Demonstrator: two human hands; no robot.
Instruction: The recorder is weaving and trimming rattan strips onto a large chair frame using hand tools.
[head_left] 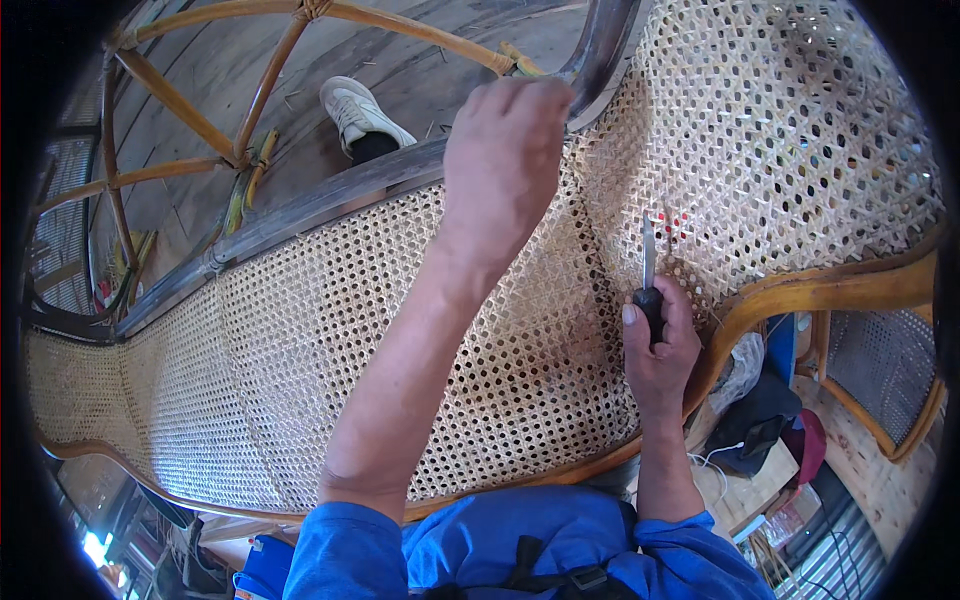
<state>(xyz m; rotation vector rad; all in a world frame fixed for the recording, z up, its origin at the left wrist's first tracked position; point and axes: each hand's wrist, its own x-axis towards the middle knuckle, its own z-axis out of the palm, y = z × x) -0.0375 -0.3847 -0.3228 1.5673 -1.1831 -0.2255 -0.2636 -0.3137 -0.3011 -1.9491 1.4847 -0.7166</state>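
Note:
Woven cane webbing (400, 310) stretches across a long curved rattan frame in front of me. My right hand (665, 355) is closed around the black handle of a small knife (648, 255), its pale blade pointing away from me over the webbing. Farther off, my left hand (505, 160) is curled closed at the dark far rail (340, 205), beside the bend of a dark curved pole (600, 55). The back of the hand hides its fingertips and whatever they pinch. Loose, uneven strands show in the webbing at the right, where small red spots lie near the blade.
A light wood rail (820, 285) borders the webbing on the near right. Beyond the far rail stand rattan struts (180, 100) and a shoe (365, 115) on the plank floor. A dark bag (755, 425), cables and another cane-panelled piece (880, 360) are at the lower right.

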